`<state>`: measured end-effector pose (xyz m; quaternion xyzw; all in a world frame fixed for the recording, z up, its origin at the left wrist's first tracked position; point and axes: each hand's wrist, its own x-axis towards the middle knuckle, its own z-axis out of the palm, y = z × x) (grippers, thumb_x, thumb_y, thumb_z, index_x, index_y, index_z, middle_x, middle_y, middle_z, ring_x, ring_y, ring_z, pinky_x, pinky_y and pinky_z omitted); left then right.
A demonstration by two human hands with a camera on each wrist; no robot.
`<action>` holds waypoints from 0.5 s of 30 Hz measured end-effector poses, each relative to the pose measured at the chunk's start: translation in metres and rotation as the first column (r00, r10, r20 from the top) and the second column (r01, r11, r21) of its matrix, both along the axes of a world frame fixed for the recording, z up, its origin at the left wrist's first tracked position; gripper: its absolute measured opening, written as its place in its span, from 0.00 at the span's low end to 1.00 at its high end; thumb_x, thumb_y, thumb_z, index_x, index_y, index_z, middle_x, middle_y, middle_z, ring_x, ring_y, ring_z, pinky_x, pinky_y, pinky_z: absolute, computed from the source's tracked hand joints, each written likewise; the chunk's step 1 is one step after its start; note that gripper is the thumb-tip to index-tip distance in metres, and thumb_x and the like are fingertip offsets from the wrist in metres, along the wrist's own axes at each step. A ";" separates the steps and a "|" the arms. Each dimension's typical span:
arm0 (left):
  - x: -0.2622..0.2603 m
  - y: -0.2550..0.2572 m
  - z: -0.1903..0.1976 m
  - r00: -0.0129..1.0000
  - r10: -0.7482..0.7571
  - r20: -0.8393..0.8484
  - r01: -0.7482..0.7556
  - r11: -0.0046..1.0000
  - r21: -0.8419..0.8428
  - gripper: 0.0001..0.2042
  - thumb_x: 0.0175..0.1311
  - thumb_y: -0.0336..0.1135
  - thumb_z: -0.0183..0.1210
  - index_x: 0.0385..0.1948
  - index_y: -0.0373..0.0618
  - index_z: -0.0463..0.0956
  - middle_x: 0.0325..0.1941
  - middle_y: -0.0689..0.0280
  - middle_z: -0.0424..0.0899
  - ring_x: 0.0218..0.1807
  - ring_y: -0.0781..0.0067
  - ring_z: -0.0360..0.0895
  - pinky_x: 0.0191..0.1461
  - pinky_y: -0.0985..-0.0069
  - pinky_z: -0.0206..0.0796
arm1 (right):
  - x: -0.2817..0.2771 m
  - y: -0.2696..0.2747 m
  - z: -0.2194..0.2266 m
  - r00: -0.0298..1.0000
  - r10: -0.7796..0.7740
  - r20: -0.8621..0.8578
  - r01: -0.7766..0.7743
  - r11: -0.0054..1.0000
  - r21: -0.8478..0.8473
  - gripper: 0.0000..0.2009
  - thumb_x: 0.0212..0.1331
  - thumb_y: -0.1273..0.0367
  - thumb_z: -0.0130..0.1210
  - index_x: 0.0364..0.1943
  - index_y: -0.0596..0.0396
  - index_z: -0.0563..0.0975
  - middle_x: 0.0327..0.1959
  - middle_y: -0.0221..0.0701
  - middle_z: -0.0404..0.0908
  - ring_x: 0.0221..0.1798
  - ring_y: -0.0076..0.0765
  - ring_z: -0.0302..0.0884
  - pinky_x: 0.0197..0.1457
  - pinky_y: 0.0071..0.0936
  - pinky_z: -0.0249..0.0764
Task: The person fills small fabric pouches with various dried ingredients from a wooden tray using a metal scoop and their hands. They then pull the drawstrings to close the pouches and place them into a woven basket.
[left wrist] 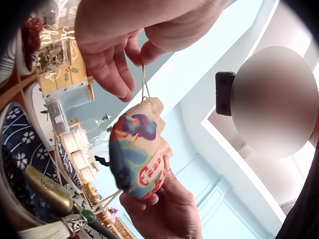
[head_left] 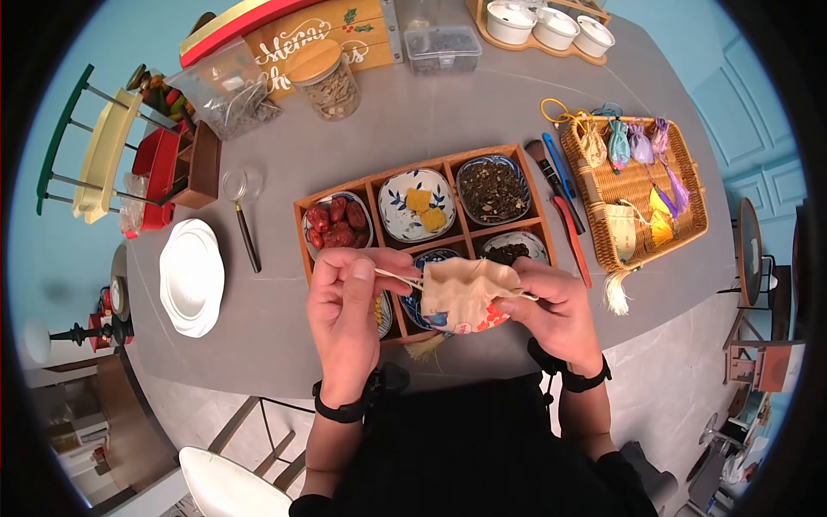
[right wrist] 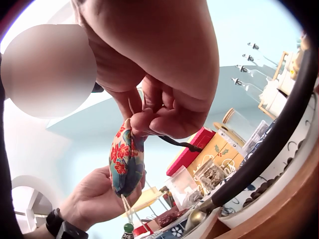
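A beige cloth drawstring pouch (head_left: pixel 465 297) with a red and blue floral print is held up over the wooden tray. My left hand (head_left: pixel 346 306) pinches the thin drawstring (head_left: pixel 394 276) and draws it out from the gathered mouth. At the opposite side of the mouth, my right hand (head_left: pixel 556 310) grips the pouch between thumb and fingers. In the left wrist view the string runs taut from my left fingertips to the pouch (left wrist: pixel 139 149). A cord with a green bead (right wrist: pixel 128 227) hangs from the pouch's bottom, and a pale tassel (head_left: pixel 425 347) shows below it.
The compartmented tray (head_left: pixel 376 179) holds dishes of red dates (head_left: pixel 338 222), yellow pieces (head_left: pixel 424 211) and dark dried leaves (head_left: pixel 493 189). A brass scoop (left wrist: pixel 47 189) lies there. Right stands a wicker basket (head_left: pixel 699 194) of small pouches; left are white bowls (head_left: pixel 191 277) and a strainer (head_left: pixel 244 226).
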<state>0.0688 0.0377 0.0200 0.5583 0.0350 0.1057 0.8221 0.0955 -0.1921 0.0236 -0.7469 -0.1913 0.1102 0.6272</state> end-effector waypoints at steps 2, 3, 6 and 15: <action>-0.001 -0.002 -0.001 1.000 -0.005 -0.018 0.005 1.000 -0.023 0.06 0.77 0.33 0.47 0.41 0.41 0.67 0.41 0.50 0.84 0.44 0.64 0.83 0.45 0.73 0.75 | -0.002 -0.003 -0.002 0.998 -0.032 -0.063 0.039 0.991 0.125 0.05 0.62 0.78 0.59 0.40 0.65 0.81 0.28 0.30 0.75 0.30 0.23 0.70 0.33 0.21 0.66; -0.002 -0.003 -0.001 1.000 0.001 -0.014 -0.002 0.997 -0.081 0.06 0.77 0.34 0.46 0.41 0.42 0.66 0.41 0.49 0.84 0.43 0.64 0.83 0.45 0.73 0.76 | -0.003 -0.004 -0.001 0.997 -0.039 -0.063 0.046 0.992 0.118 0.05 0.62 0.78 0.59 0.40 0.65 0.81 0.28 0.30 0.75 0.30 0.23 0.70 0.33 0.21 0.66; -0.001 -0.005 -0.006 1.000 -0.005 -0.002 0.005 0.987 -0.160 0.07 0.78 0.36 0.44 0.43 0.42 0.65 0.40 0.48 0.84 0.42 0.62 0.84 0.44 0.73 0.76 | -0.007 -0.005 0.002 0.989 -0.081 -0.120 0.103 0.976 0.190 0.10 0.65 0.78 0.55 0.49 0.63 0.80 0.29 0.27 0.76 0.29 0.19 0.71 0.33 0.17 0.67; 0.010 0.022 -0.002 0.980 0.199 0.013 -0.167 0.854 -0.492 0.07 0.77 0.34 0.48 0.36 0.42 0.67 0.28 0.60 0.79 0.29 0.72 0.78 0.30 0.79 0.67 | -0.022 -0.022 -0.003 0.960 -0.201 -0.195 0.251 0.927 0.279 0.12 0.66 0.79 0.51 0.52 0.63 0.77 0.24 0.23 0.73 0.26 0.14 0.65 0.29 0.14 0.59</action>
